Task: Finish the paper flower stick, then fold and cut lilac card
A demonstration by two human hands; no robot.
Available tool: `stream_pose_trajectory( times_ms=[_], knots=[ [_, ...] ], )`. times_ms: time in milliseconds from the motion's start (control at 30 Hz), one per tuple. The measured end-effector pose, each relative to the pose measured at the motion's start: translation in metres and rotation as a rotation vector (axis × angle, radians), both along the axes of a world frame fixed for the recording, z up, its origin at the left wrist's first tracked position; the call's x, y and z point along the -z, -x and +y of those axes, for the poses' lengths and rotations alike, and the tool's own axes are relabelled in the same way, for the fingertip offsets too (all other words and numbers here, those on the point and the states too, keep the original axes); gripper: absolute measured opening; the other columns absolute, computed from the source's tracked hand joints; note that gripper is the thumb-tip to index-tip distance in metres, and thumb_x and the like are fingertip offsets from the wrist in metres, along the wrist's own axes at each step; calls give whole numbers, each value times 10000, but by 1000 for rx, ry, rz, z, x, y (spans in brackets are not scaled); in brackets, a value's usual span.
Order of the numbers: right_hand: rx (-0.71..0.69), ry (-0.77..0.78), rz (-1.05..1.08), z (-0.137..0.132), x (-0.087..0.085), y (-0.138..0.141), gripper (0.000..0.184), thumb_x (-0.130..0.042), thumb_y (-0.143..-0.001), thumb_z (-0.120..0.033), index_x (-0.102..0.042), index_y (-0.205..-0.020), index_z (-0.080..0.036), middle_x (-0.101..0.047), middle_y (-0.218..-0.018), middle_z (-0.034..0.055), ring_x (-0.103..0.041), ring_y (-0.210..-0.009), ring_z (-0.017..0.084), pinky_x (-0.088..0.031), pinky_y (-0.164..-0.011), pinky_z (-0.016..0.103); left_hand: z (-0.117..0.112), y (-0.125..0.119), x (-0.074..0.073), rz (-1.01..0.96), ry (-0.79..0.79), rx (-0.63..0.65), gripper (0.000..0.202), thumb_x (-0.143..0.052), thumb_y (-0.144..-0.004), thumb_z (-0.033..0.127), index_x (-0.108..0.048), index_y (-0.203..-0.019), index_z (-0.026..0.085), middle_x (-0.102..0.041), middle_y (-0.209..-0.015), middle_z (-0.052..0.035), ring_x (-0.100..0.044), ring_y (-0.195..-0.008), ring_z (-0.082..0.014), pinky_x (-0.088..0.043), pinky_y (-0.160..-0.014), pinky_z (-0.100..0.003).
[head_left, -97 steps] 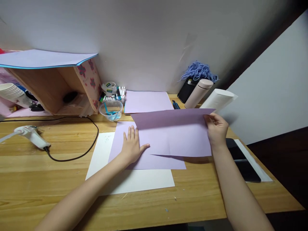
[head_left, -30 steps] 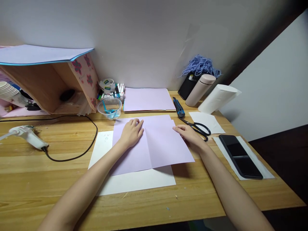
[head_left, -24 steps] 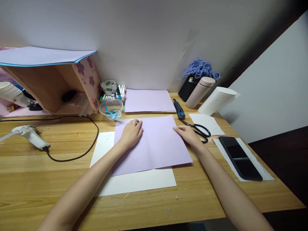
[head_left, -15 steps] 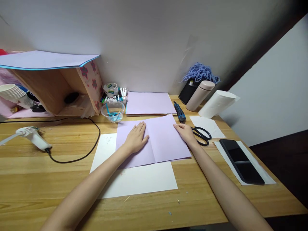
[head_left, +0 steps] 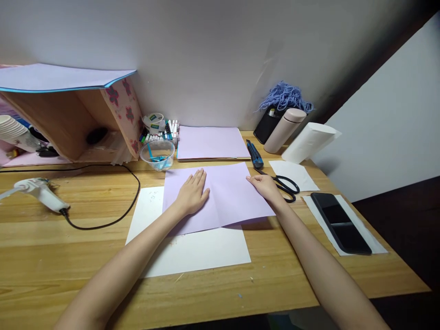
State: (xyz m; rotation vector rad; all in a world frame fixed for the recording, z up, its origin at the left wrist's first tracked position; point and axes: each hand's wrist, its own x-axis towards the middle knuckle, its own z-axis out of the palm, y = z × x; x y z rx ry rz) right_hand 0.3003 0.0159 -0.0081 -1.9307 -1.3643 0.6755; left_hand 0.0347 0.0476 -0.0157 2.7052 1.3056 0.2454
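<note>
A lilac paper sheet (head_left: 230,197) with a fold line down its middle lies on a white sheet (head_left: 202,250) on the wooden desk (head_left: 68,256). My left hand (head_left: 192,195) rests flat on the lilac sheet's left half, fingers stretched out and together. My right hand (head_left: 266,185) lies on the sheet's right edge, fingers extended and flat, holding nothing. Black scissors (head_left: 283,185) lie just right of my right hand, and a blue utility knife (head_left: 255,156) sits just beyond it.
A stack of lilac paper (head_left: 211,143), a clear cup (head_left: 157,155) and markers (head_left: 161,130) stand at the back. A glue gun (head_left: 39,192) with black cord (head_left: 113,220) lies left. A phone (head_left: 340,222), paper roll (head_left: 309,142), flask (head_left: 284,130) sit right.
The lifted right half of the lilac sheet was laid down flat. Both hands then pressed and smoothed it, the left hand shifting slightly along the centre fold.
</note>
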Motion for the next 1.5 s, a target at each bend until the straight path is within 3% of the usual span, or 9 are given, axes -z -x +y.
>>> stream_pose_trajectory(
  times_ms=[367, 567, 967, 1333, 1500],
  knots=[
    [5, 48, 189, -15, -6, 3, 420, -595, -660, -548, -654, -629, -134, -608, -536, 37, -546, -528, 179, -370, -461, 256, -1, 0, 0, -5, -3, -7, 574, -267, -897, 369, -239, -1395, 85, -212, -1480, -137, -187, -1365, -212, -182, -1119, -390],
    [-106, 210, 400, -19, -8, -2, 363, -662, -631, -511, -655, -683, -152, -674, -640, 62, -573, -525, 175, -396, -456, 256, -1, 1, 0, -7, -5, -10, 572, -262, -897, 369, -238, -1396, 91, -214, -1479, -135, -189, -1365, -207, -181, -1118, -388],
    [-48, 245, 451, -19, -1, -5, 315, -639, -652, -457, -631, -615, -145, -627, -534, 40, -525, -451, 156, -372, -437, 263, -1, 1, -1, 11, -8, -7, 583, -250, -901, 379, -231, -1399, 76, -219, -1479, -134, -186, -1366, -206, -171, -1122, -378],
    [5, 163, 473, -30, 2, -6, 357, -661, -638, -482, -633, -614, -127, -626, -537, 26, -520, -444, 132, -360, -430, 235, -1, 0, 0, 4, 9, -7, 590, -256, -897, 382, -225, -1401, 76, -210, -1481, -134, -174, -1369, -206, -160, -1123, -380],
    [-101, 201, 552, -33, -5, -5, 343, -694, -634, -465, -664, -699, -129, -675, -628, 51, -573, -500, 146, -396, -440, 228, 0, 1, -3, -25, 20, -3, 579, -276, -896, 370, -239, -1393, 77, -220, -1475, -147, -188, -1364, -216, -177, -1116, -402]
  ],
)
